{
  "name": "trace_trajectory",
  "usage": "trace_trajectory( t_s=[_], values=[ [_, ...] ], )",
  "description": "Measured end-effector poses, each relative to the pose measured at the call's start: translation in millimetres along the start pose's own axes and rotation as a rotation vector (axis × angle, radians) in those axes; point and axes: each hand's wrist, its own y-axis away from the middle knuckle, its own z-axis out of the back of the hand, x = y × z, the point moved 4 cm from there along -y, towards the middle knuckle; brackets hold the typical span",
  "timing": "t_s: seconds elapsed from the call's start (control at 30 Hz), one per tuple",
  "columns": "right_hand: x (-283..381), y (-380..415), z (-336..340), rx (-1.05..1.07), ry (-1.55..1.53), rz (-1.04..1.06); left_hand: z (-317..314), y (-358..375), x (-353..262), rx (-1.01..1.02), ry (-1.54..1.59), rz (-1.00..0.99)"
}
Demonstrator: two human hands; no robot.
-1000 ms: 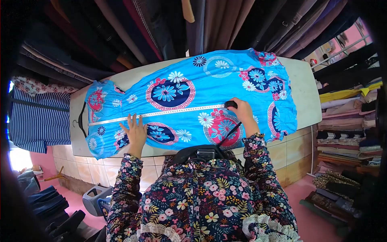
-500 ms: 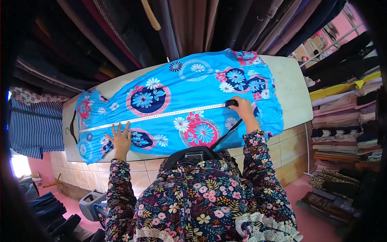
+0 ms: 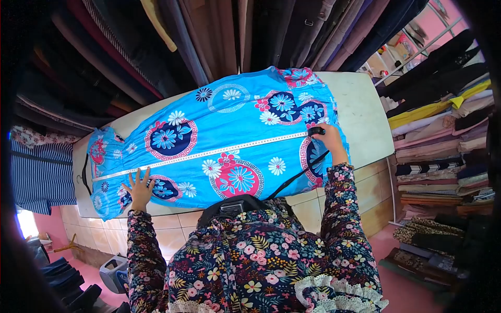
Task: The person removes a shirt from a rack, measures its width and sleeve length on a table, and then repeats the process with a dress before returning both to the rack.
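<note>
A blue dress [image 3: 209, 125] with pink, white and navy flower patterns lies spread on a pale table [image 3: 360, 109]. Along its length runs a white measuring tape [image 3: 224, 152], from the bodice at the left towards the hem. My left hand [image 3: 140, 191] rests on the dress with its fingers spread, the fingertips just below the tape. Near the hem, my right hand [image 3: 330, 137] is closed on the black tape case [image 3: 315, 131] at the tape's right end. A black hanger [image 3: 84, 169] shows at the dress's left end.
Dark trousers [image 3: 282, 36] hang behind the table. Folded clothes [image 3: 443, 161] are stacked on the right. A striped garment [image 3: 44, 175] hangs on the left. A black strap [image 3: 297, 177] crosses the dress's front edge. A grey plastic object [image 3: 111, 272] stands on the floor.
My right hand has moved further along the dress towards the hem with the tape case, and more tape is drawn out. The whole view has shifted slightly. My left hand stays spread near the tape.
</note>
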Motion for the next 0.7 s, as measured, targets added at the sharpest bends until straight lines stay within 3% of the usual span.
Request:
trace_trajectory(
  t_s=[0.33, 0.7],
  values=[
    [-73.9, -2.4, 46.3, -0.035, 0.041, -0.102, 4.4, -1.6, -2.4, 0.082, -0.022, 0.0],
    [-104.8, -7.5, 80.4, -0.031, 0.111, -0.133, 6.5, -1.7, -3.3, 0.116, -0.011, 0.004]
  ],
)
